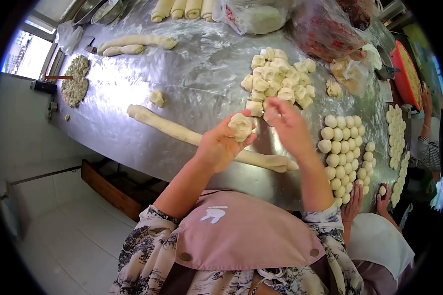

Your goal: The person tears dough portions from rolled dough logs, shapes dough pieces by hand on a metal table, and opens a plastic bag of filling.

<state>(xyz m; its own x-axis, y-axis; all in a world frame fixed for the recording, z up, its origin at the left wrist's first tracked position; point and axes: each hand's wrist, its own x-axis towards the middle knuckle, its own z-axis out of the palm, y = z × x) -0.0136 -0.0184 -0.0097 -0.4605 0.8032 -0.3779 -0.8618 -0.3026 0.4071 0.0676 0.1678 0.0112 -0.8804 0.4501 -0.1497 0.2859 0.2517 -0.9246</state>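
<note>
My left hand point(215, 146) is closed around a flattened round piece of dough point(241, 127), with its ragged, folded side facing up. Just right of it, my right hand point(291, 129) hovers near the front of a heap of cut dough pieces point(276, 78). Motion smears its fingers, which look curled; whether they hold anything I cannot make out. Below both hands a long dough rope point(167, 129) lies across the metal table, partly covered by my left hand and forearm. One loose dough lump point(157, 98) sits behind the rope's left part.
Rows of smooth dough balls point(342, 140) stand at right, beside a co-worker's hands point(352, 204). Thick dough rolls point(184, 9) and plastic bags point(325, 29) line the back. A flecked filling-like mass point(75, 82) lies left. A red basin point(406, 73) stands far right.
</note>
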